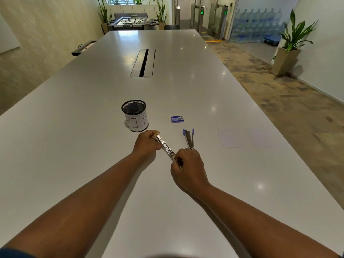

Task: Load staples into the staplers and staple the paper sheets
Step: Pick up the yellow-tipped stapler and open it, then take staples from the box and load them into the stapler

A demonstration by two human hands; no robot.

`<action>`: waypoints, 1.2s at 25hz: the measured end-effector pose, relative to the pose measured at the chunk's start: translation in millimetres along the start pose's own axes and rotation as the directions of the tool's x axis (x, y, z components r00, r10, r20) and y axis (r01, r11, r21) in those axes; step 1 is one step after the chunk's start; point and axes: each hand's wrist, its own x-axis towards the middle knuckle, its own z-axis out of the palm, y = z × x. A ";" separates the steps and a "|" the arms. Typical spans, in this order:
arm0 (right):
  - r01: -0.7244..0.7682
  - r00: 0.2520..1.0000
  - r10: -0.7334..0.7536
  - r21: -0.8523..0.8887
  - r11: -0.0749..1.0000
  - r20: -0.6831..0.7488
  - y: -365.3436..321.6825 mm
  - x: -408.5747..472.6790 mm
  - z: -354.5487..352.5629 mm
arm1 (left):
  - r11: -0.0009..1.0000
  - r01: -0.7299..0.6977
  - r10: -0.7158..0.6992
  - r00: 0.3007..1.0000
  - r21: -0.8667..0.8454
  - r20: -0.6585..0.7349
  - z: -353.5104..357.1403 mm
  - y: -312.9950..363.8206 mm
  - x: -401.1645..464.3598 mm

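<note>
Yellow-tipped stapler [164, 146] opened flat, metal channel up, held just above the table [93, 146] near the front edge. Left hand [147, 142] closed around its far yellow end, right hand [188, 164] pinching the near end. Blue stapler [189, 137] lies opened just right of it, touching nothing else. Blue staple box [177, 119] sits closed behind that. Two paper sheets [245, 137] lie flat side by side, well to the right. Black mesh cup [135, 115] labelled "BIN" stands upright just beyond the left hand; can't tell its contents. Table is long, glossy grey, cable hatch [143, 63] at centre. Room: patterned carpet, potted plant [290, 47] right, foosball table [133, 22] far end.
</note>
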 end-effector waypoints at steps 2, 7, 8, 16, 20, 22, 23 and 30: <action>-0.007 1.000 0.007 -0.026 1.000 0.004 -0.7 0.1 0.4 | 0.997 -0.011 0.007 0.998 0.071 0.058 -0.4 4.1 -3.0; 0.002 1.000 -0.002 -0.055 0.999 0.013 -5.9 -1.0 -0.4 | 0.999 0.022 -0.026 0.986 0.028 0.162 3.4 19.1 -9.8; 0.000 1.000 0.002 -0.060 0.998 0.024 -6.6 -1.4 -0.2 | 0.999 0.007 -0.015 0.984 0.050 0.180 4.2 19.7 -11.6; 0.010 0.996 -0.004 -0.065 0.998 0.089 -9.0 -1.3 -1.6 | 0.885 -0.217 0.197 0.976 0.412 0.091 4.8 7.9 -8.1; 0.010 0.986 -0.002 -0.046 0.999 0.165 -10.7 4.0 -5.6 | 0.607 -0.430 0.325 0.902 0.668 0.285 8.1 3.0 -1.1; 0.004 0.977 0.004 -0.037 0.999 0.215 -9.6 8.4 -8.9 | 0.488 -0.501 0.391 0.857 0.714 0.334 7.1 -1.7 1.7; -0.004 0.970 0.013 -0.036 0.999 0.242 -9.3 11.1 -10.6 | 0.444 -0.522 0.425 0.838 0.728 0.341 4.8 -4.4 3.9; -0.072 0.910 0.110 -0.108 0.992 0.399 -8.8 36.2 -15.0 | 0.422 -0.525 0.470 0.824 0.739 0.317 -3.7 -10.2 11.7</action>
